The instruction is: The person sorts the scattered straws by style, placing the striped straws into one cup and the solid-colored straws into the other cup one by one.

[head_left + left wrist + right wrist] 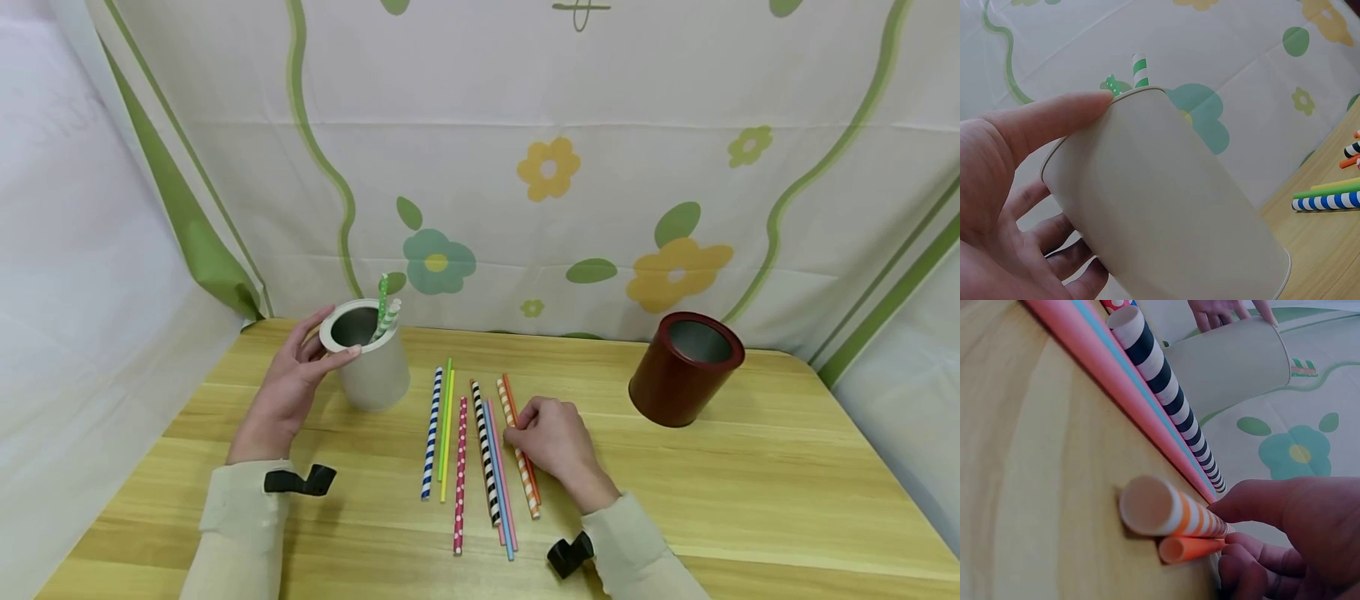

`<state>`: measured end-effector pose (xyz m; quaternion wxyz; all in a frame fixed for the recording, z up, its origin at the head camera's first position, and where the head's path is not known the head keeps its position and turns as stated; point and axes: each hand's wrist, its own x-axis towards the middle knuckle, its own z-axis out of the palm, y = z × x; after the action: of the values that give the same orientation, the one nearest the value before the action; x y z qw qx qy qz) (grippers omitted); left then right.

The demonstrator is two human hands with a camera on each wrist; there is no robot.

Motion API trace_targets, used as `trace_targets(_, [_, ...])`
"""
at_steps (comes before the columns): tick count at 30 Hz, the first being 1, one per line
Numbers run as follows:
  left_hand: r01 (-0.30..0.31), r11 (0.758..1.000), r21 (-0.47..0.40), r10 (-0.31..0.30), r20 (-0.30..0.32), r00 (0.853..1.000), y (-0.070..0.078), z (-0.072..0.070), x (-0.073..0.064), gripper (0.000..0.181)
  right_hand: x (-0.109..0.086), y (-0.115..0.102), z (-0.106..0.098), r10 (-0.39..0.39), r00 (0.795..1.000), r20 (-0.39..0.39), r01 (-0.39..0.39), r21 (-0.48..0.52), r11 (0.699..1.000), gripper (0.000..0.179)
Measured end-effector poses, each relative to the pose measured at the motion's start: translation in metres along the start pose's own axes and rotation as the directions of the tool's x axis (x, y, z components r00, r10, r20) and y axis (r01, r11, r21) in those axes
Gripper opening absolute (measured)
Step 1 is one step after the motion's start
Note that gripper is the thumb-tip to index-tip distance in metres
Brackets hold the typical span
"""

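At the left, my left hand (pixel 283 398) grips a cream-white cylindrical holder (pixel 378 379). Its thumb lies on the rim and the other fingers reach round the far side. Green-and-white patterned paper straws (pixel 1140 70) stand inside, leaning on the rim. My right hand (pixel 561 440) pinches an orange-and-white striped straw (pixel 1169 506) between thumb and fingers. That straw lies on the table, against a plain orange straw (pixel 1191 549). Whether the fingertips also hold the orange one I cannot tell.
Several more straws lie between the hands: blue-striped (pixel 431 433), green, yellow, pink dotted (pixel 460 475), black-striped (pixel 485 454), blue and pink. A dark red cylindrical holder (pixel 667 383) stands at the right on the wooden table (pixel 810 483). Behind hangs a flowered curtain (pixel 465 167).
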<state>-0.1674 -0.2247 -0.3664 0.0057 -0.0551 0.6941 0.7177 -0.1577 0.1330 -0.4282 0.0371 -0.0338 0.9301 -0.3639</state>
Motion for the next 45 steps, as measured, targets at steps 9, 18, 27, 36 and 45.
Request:
trace_targets(9, [-0.014, 1.0, 0.002, 0.014, 0.003, 1.0, -0.002, -0.001, 0.0, 0.086, 0.001, 0.0, 0.0, -0.001, 1.0, -0.001, 0.001, 0.021, 1.0, 0.021])
trace_targets(18, [0.003, 1.0, 0.0, -0.003, -0.005, 1.0, 0.0, 0.0, 0.001, 0.085, -0.001, -0.002, 0.001, -0.008, 1.0, -0.011, 0.008, 0.011, 1.0, 0.019])
trace_targets(27, [0.005, 1.0, -0.004, -0.005, -0.001, 1.0, 0.0, 0.0, 0.001, 0.085, -0.001, -0.004, 0.002, 0.009, 1.0, -0.014, -0.009, -0.005, 1.0, 0.018])
trace_targets(36, [-0.016, 1.0, 0.0, 0.016, -0.006, 1.0, -0.001, -0.001, -0.001, 0.087, 0.006, -0.003, -0.013, 0.046, 0.997, 0.06, -0.066, 0.376, 0.924, 0.011])
trace_targets(45, [-0.002, 1.0, -0.014, 0.002, -0.006, 1.0, 0.0, 0.001, -0.001, 0.087, 0.012, -0.004, -0.037, -0.019, 0.995, 0.102, -0.064, 0.741, 0.668, 0.015])
